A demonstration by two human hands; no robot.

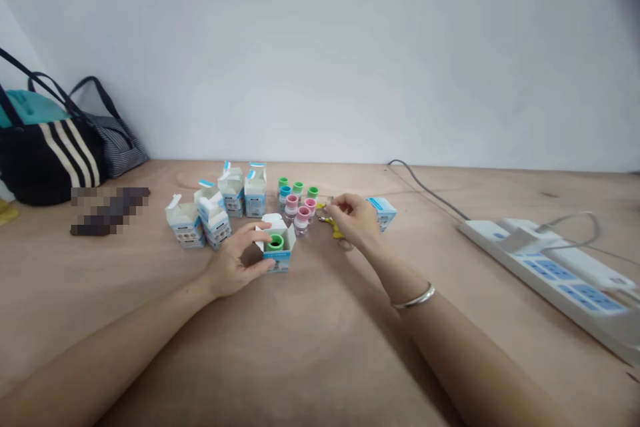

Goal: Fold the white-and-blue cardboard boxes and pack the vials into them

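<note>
My left hand (pixel 231 261) grips a small open carton (pixel 279 263) from its left side, thumb at the front and fingers at the top edge. Inside the carton stands a bottle with a green ring-shaped top (pixel 275 242). My right hand (pixel 356 219) hovers to the right with thumb and fingertips pinched; whatever they hold is too small to make out. Below it lie small yellow items (pixel 337 232) with metal parts, partly hidden by the hand. Between my hands is a group of small clear bottles with pink tops (pixel 303 215), green tops (pixel 313 192) and a blue top (pixel 285 191).
Several open cartons (pixel 255 195) stand at the left, and another blue-and-white carton (pixel 383 213) is behind my right hand. Power strips (pixel 550 273) with a grey cable (pixel 430 192) occupy the right. Bags (pixel 50 153) and a pixelated dark object (pixel 110 212) are at the far left.
</note>
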